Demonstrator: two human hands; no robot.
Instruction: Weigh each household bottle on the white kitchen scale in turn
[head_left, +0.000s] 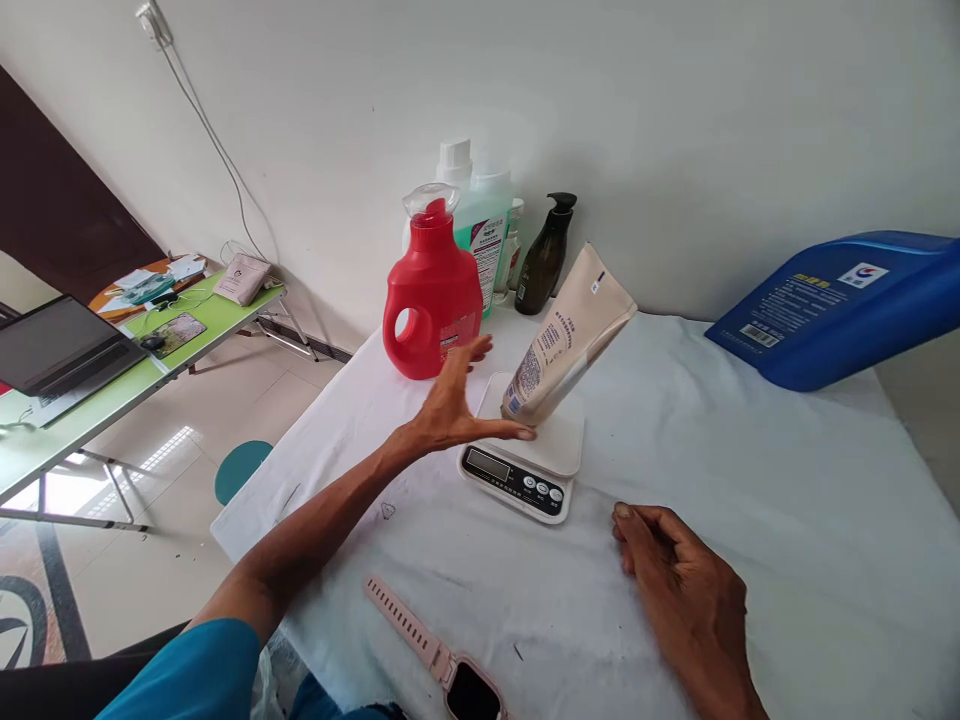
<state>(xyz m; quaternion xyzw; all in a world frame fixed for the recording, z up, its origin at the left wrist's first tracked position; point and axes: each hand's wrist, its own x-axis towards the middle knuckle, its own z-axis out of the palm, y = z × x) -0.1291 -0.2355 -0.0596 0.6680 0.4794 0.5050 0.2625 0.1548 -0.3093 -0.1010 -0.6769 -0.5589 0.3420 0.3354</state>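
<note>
A beige squeeze tube point(566, 340) stands cap-down and leans to the right on a white digital kitchen scale point(564, 440). The scale's small display point(487, 465) shows no readable figures. Just left of the tube, my left hand point(450, 410) is open, its thumb stretched across the front of the scale plate near the tube's base and its fingers spread towards a red jug point(435, 290). To the right of the scale, my right hand point(686, 590) rests on the white cloth point(810, 520) with its fingers curled together; nothing shows in it.
Behind the scale stand a green-liquid bottle point(487, 235) and a dark pump bottle point(546, 255). A blue bottle point(832, 305) is at the right. A pink smartwatch point(442, 660) lies in front. Leftward, a green table point(217, 320) holds a laptop point(64, 345).
</note>
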